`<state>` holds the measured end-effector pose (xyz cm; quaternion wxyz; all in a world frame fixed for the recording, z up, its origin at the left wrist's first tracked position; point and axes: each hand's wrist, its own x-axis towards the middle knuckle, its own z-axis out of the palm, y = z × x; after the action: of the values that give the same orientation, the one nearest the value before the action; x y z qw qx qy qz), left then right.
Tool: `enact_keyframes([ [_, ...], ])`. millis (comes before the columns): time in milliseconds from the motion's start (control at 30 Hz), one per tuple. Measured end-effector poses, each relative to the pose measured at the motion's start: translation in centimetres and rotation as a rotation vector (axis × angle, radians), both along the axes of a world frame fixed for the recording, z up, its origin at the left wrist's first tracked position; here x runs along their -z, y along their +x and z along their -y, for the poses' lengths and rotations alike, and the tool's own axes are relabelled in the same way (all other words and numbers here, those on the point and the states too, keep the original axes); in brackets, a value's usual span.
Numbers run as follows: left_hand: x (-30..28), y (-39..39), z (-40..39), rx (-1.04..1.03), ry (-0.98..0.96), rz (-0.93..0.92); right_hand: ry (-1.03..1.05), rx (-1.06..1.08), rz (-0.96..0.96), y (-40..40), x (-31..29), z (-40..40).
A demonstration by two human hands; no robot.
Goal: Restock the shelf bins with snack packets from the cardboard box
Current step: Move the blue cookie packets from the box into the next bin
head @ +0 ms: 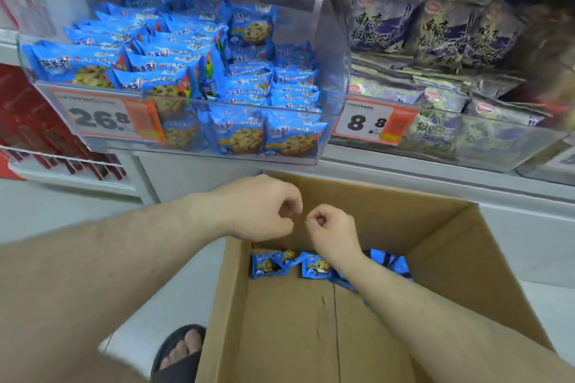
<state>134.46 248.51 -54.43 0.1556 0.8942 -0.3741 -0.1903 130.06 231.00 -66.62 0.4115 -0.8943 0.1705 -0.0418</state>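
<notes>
Left hand (258, 207) over far rim of cardboard box (451, 246), fingers curled, holding nothing. Right hand (331, 227) just beside it, loosely fisted, also holding nothing. Few blue snack packets (314, 266) left at box bottom, against far wall. Clear shelf bin (329, 93) above, packed with same blue packets. Purple packets (435, 28) in neighbouring bin. Sandalled foot (182, 351) on floor left of box.
</notes>
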Motion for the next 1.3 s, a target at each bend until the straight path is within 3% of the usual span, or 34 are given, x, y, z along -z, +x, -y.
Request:
enact_keyframes([
  [67, 0.5, 0.4, 0.1, -0.019, -0.002, -0.050, 0.116, 0.146, -0.234, 0.6, 5.1, 0.6],
  [233, 1.6, 1.5, -0.2, -0.123, -0.042, -0.149, 0.689, 0.517, -0.631, 2.1, 16.0, -0.6],
  [367, 2.1, 2.1, -0.9, -0.213, -0.078, -0.222, 0.947, 0.667, -0.668, 3.4, 20.3, -1.8],
  [467, 2.3, 2.2, -0.9, -0.224, -0.062, -0.225, 1.014, 0.723, -0.642, 3.4, 21.0, -1.9],
  [733, 2.3, 1.2, -0.2, -0.198, 0.027, -0.258, 1.371, 0.515, -0.633, -3.4, 12.0, -2.2],
  [933, 1.8, -0.2, 0.4, -0.192, 0.104, -0.165, 1.613, 0.321, -0.473, -5.4, 4.2, -4.7],
  [1067, 1.6, -1.0, 0.9, -0.159, 0.160, -0.156, 1.664, 0.155, -0.390, -4.7, 1.0, -6.3],
  [1200, 1.6, -0.4, 0.6, -0.227, 0.066, -0.136, 1.690, -0.052, -0.370, -4.2, 0.6, -5.8],
  [1267, 1.5, 0.1, 0.3, -0.262, 0.035, -0.151, 1.582, -0.112, -0.403, -3.8, 2.5, -4.1],
  [1300, 1.4, 0.4, 0.1, -0.283, 0.021, -0.171, 1.429, -0.078, -0.437, -3.6, 4.0, -3.1],
])
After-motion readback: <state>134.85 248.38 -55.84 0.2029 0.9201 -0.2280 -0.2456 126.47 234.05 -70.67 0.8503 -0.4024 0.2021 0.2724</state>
